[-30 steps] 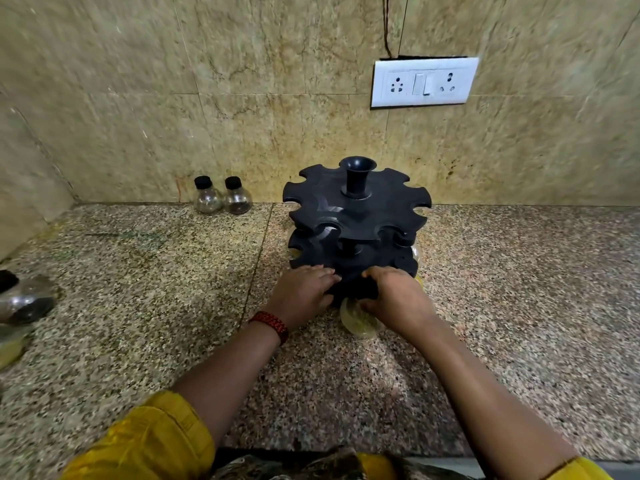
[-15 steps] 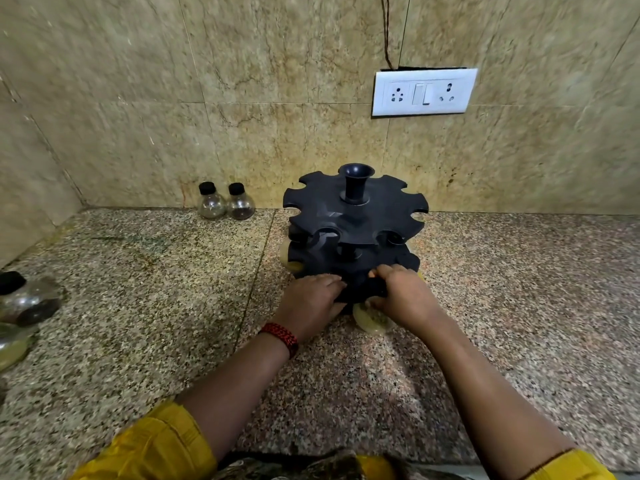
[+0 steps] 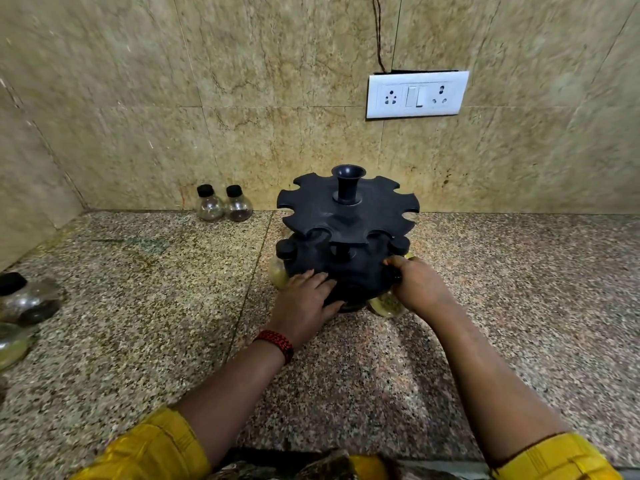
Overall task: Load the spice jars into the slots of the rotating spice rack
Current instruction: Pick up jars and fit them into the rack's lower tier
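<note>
The black two-tier spice rack (image 3: 346, 216) stands on the granite counter near the back wall; its top tier slots hold nothing. Round glass jars hang in the lower tier: one with yellowish spice at the left (image 3: 278, 271), one at the front right (image 3: 386, 304). My left hand (image 3: 306, 301) lies flat against the lower tier's front left edge. My right hand (image 3: 417, 284) grips the lower tier's right edge, just above the front right jar. Two black-capped jars (image 3: 210, 204) (image 3: 238, 206) stand by the wall, left of the rack.
More jars lie at the counter's far left edge: a dark one (image 3: 26, 299) and a yellowish one (image 3: 12, 344). A white socket plate (image 3: 417, 95) is on the tiled wall above the rack. A side wall closes the left corner.
The lower tier has turned: the front jar swung rightward, my right hand moved right with it, and a jar came into view at the left. My left hand stayed on the front edge.
</note>
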